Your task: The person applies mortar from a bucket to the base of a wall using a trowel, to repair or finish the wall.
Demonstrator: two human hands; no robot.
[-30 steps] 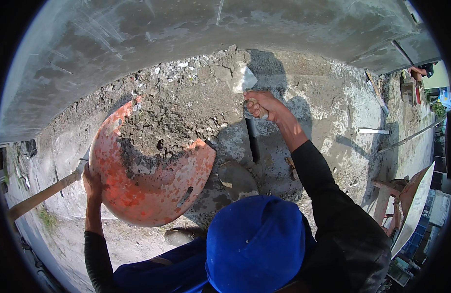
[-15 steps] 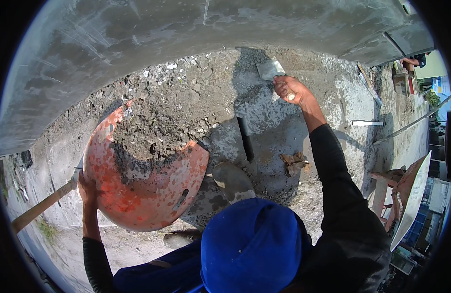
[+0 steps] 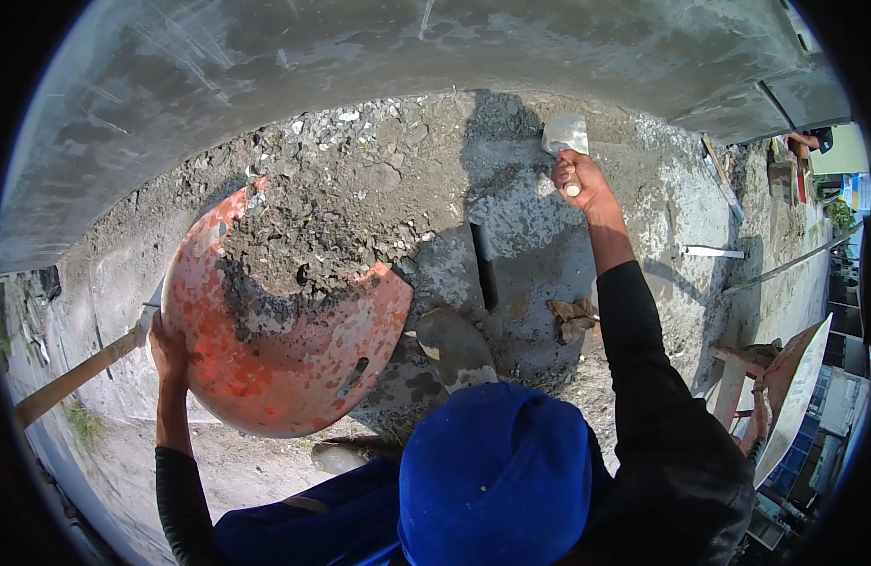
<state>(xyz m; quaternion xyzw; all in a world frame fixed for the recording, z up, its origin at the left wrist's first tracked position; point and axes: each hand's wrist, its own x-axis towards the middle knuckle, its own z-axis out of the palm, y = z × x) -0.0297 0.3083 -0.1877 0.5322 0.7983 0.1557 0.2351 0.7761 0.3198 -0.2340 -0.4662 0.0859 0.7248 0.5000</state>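
Observation:
My right hand (image 3: 583, 181) is wrapped round the handle of a trowel (image 3: 565, 133). Its flat metal blade points away from me, over the ground near the base of the grey wall. On the left, my left hand (image 3: 168, 351) grips the rim of a scuffed orange plastic tub (image 3: 275, 387), tilted with its mouth toward the wall. Grey rubble and soil (image 3: 298, 241) lie in and against its open side; the fingertips of this hand are partly hidden. Close beside it is a wooden-handled tool (image 3: 82, 374), with a metal part at the near end of the handle.
A smooth grey wall (image 3: 454, 42) curves across the far side. My shoe (image 3: 454, 344) is beside the tub, near a dark slot (image 3: 483, 266) and a crumpled brown scrap (image 3: 572, 319). A wheelbarrow (image 3: 789, 391) stands at right. Another person's hand (image 3: 801, 141) shows far right.
My right hand has moved slightly right with the trowel, and the blade has swung to point more directly at the wall. My left hand stays on the tub's rim.

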